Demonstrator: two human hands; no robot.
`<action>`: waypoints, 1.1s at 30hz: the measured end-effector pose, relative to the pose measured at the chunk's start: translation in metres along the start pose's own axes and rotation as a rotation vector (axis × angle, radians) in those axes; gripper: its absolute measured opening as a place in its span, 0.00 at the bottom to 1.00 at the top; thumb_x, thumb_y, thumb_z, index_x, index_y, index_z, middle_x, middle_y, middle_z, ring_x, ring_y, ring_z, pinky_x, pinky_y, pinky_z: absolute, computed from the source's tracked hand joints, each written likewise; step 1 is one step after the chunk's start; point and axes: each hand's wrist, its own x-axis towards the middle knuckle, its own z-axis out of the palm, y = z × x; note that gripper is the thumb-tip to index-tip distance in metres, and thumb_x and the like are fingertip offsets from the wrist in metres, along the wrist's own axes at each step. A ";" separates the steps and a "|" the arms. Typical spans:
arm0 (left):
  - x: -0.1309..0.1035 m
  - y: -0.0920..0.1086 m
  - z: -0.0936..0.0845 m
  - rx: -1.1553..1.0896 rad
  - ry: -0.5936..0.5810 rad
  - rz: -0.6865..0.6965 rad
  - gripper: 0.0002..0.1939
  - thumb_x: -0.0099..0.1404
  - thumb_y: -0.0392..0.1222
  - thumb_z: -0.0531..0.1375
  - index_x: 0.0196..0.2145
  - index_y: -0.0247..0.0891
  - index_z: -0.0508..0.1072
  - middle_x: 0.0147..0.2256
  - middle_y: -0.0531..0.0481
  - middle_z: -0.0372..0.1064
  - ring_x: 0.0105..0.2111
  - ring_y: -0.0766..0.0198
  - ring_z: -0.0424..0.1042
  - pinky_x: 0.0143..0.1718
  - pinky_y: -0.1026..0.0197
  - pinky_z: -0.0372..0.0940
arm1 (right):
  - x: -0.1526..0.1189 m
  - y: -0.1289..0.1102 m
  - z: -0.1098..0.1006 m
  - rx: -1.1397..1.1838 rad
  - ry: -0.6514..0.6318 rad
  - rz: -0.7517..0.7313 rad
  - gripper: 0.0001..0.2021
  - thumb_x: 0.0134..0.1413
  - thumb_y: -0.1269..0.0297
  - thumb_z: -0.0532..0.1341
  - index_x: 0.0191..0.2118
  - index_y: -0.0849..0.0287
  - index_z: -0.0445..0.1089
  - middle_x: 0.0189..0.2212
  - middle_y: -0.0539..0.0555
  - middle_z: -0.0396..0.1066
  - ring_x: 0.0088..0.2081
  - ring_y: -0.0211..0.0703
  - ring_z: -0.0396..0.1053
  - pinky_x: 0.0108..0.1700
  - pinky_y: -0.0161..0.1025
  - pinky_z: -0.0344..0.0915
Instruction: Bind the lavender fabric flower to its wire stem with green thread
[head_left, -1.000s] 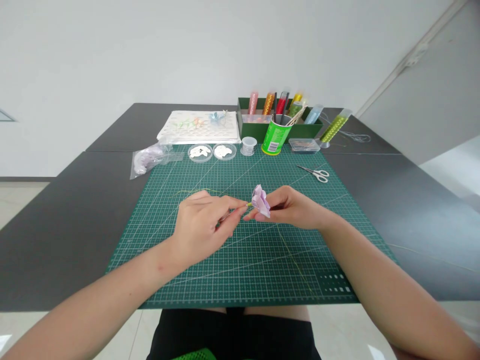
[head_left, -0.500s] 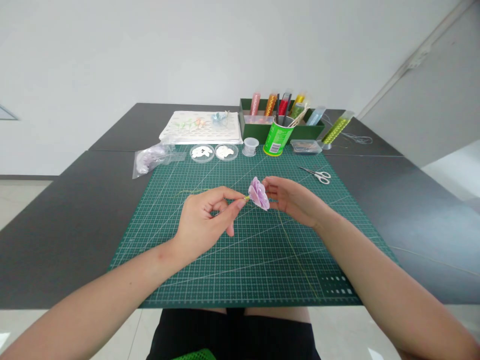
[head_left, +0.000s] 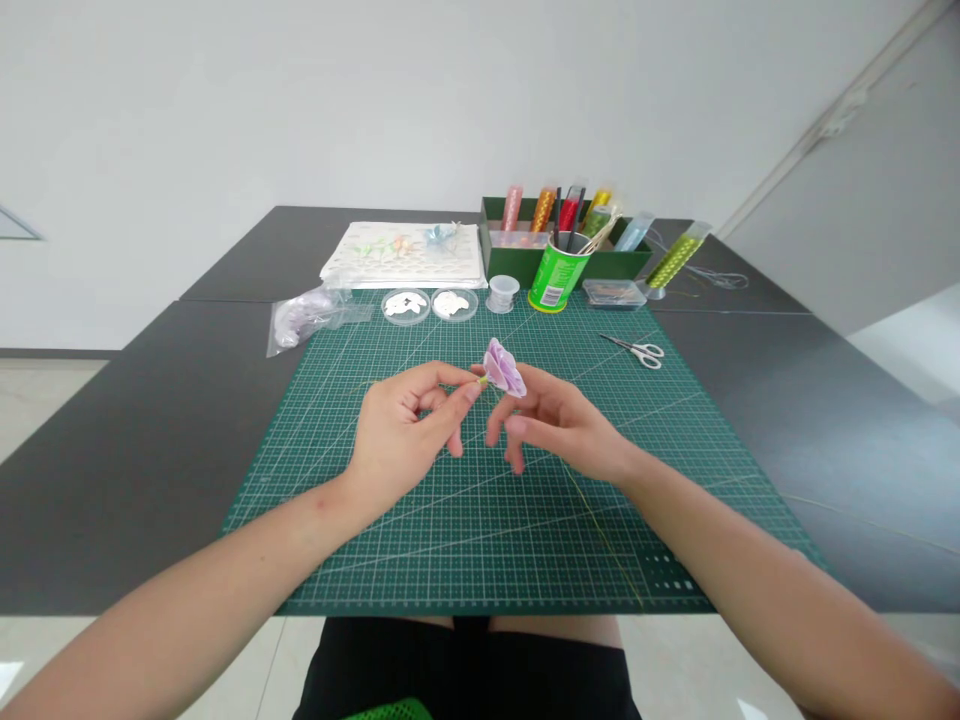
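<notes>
Between thumb and fingertips, my left hand [head_left: 412,415] pinches the short yellow-green stem of a lilac artificial flower [head_left: 504,368]. The bloom tilts up and to the right above the mat. Just below and right of it is my right hand [head_left: 559,415], its fingers apart and curved, some of them behind the petals. I cannot tell whether those fingers touch the flower. A thin yellowish thread [head_left: 600,525] trails from near my right hand toward the mat's front edge.
A green cutting mat [head_left: 465,560] covers the middle of the dark table. White-handled scissors [head_left: 645,353] lie on its right side. Behind stand two dishes of white pieces [head_left: 406,305], a clear spool [head_left: 502,294], a green can [head_left: 556,275] and a dark green box [head_left: 615,263]. A plastic bag [head_left: 307,318] lies left.
The flower has moved slightly left and up with my left hand. My right hand has shifted from beside the bloom to below it, its fingers now pointing left and down.
</notes>
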 end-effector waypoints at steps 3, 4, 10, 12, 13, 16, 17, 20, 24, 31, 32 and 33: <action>0.002 0.000 -0.001 0.010 0.022 -0.002 0.07 0.70 0.40 0.62 0.35 0.39 0.79 0.12 0.63 0.67 0.13 0.71 0.66 0.25 0.65 0.65 | -0.003 0.001 0.003 -0.450 0.169 -0.204 0.16 0.64 0.60 0.64 0.55 0.57 0.72 0.19 0.41 0.61 0.17 0.30 0.55 0.21 0.30 0.54; 0.002 -0.001 -0.001 0.016 0.027 -0.005 0.07 0.71 0.40 0.62 0.35 0.39 0.79 0.12 0.62 0.66 0.13 0.71 0.66 0.25 0.65 0.65 | -0.004 0.001 0.003 -0.593 0.202 -0.279 0.14 0.65 0.61 0.64 0.53 0.57 0.74 0.17 0.41 0.59 0.17 0.30 0.53 0.21 0.31 0.52; 0.002 -0.003 0.000 0.011 0.028 -0.004 0.08 0.71 0.40 0.61 0.34 0.39 0.78 0.13 0.62 0.67 0.12 0.72 0.64 0.23 0.67 0.63 | -0.009 -0.001 0.002 -1.024 0.168 -0.507 0.15 0.71 0.70 0.53 0.54 0.61 0.75 0.25 0.50 0.78 0.20 0.34 0.67 0.23 0.34 0.59; 0.002 -0.004 -0.001 0.013 0.024 0.008 0.08 0.71 0.40 0.60 0.34 0.39 0.77 0.13 0.62 0.68 0.13 0.72 0.64 0.22 0.67 0.62 | -0.010 -0.002 0.001 -1.076 0.157 -0.551 0.16 0.70 0.72 0.53 0.55 0.63 0.74 0.25 0.50 0.78 0.20 0.34 0.68 0.22 0.35 0.58; 0.002 -0.004 -0.001 0.030 0.022 0.016 0.08 0.72 0.40 0.60 0.34 0.39 0.77 0.13 0.62 0.68 0.13 0.72 0.64 0.22 0.67 0.62 | -0.011 -0.004 0.000 -1.087 0.156 -0.563 0.16 0.70 0.73 0.54 0.55 0.63 0.74 0.24 0.50 0.78 0.20 0.35 0.67 0.21 0.36 0.58; 0.002 -0.005 -0.001 0.170 -0.004 0.048 0.09 0.73 0.40 0.59 0.35 0.39 0.76 0.15 0.62 0.69 0.15 0.71 0.66 0.23 0.67 0.61 | -0.013 -0.012 0.000 -1.075 0.162 -0.587 0.15 0.69 0.72 0.54 0.55 0.60 0.75 0.22 0.49 0.77 0.19 0.35 0.66 0.21 0.36 0.57; 0.002 -0.006 -0.001 0.244 -0.016 0.068 0.09 0.73 0.40 0.60 0.34 0.39 0.76 0.15 0.62 0.70 0.16 0.70 0.67 0.24 0.66 0.61 | -0.014 -0.016 0.001 -1.054 0.169 -0.597 0.15 0.69 0.71 0.55 0.54 0.59 0.75 0.21 0.49 0.76 0.18 0.35 0.66 0.21 0.36 0.57; 0.002 -0.010 0.000 0.462 -0.064 0.153 0.09 0.73 0.41 0.60 0.33 0.40 0.75 0.17 0.61 0.71 0.20 0.68 0.70 0.28 0.64 0.61 | -0.017 -0.029 0.003 -0.893 0.174 -0.592 0.14 0.67 0.71 0.58 0.53 0.57 0.77 0.19 0.48 0.74 0.17 0.34 0.64 0.20 0.35 0.57; 0.000 -0.016 0.003 0.591 -0.169 0.277 0.11 0.74 0.43 0.59 0.33 0.41 0.75 0.17 0.61 0.70 0.20 0.67 0.69 0.32 0.62 0.62 | -0.019 -0.042 0.002 -0.657 0.209 -0.491 0.14 0.66 0.70 0.60 0.50 0.52 0.80 0.22 0.49 0.77 0.18 0.34 0.65 0.20 0.34 0.59; -0.008 -0.018 0.012 0.516 -0.365 0.400 0.08 0.71 0.37 0.59 0.33 0.39 0.75 0.19 0.60 0.69 0.20 0.68 0.69 0.31 0.62 0.61 | -0.013 -0.036 -0.013 -0.423 0.293 -0.199 0.10 0.64 0.63 0.64 0.43 0.55 0.84 0.17 0.47 0.71 0.16 0.33 0.57 0.18 0.34 0.51; -0.009 -0.018 0.013 0.491 -0.388 0.390 0.07 0.70 0.36 0.59 0.33 0.39 0.75 0.20 0.61 0.69 0.20 0.68 0.70 0.31 0.62 0.61 | -0.012 -0.033 -0.015 -0.404 0.287 -0.166 0.10 0.64 0.61 0.64 0.43 0.55 0.84 0.16 0.47 0.71 0.16 0.33 0.57 0.18 0.34 0.51; -0.010 -0.017 0.014 0.466 -0.404 0.382 0.07 0.69 0.35 0.59 0.33 0.39 0.75 0.20 0.61 0.69 0.20 0.68 0.70 0.31 0.62 0.62 | -0.011 -0.030 -0.017 -0.394 0.279 -0.135 0.11 0.64 0.60 0.64 0.43 0.56 0.84 0.17 0.48 0.72 0.17 0.33 0.57 0.18 0.34 0.51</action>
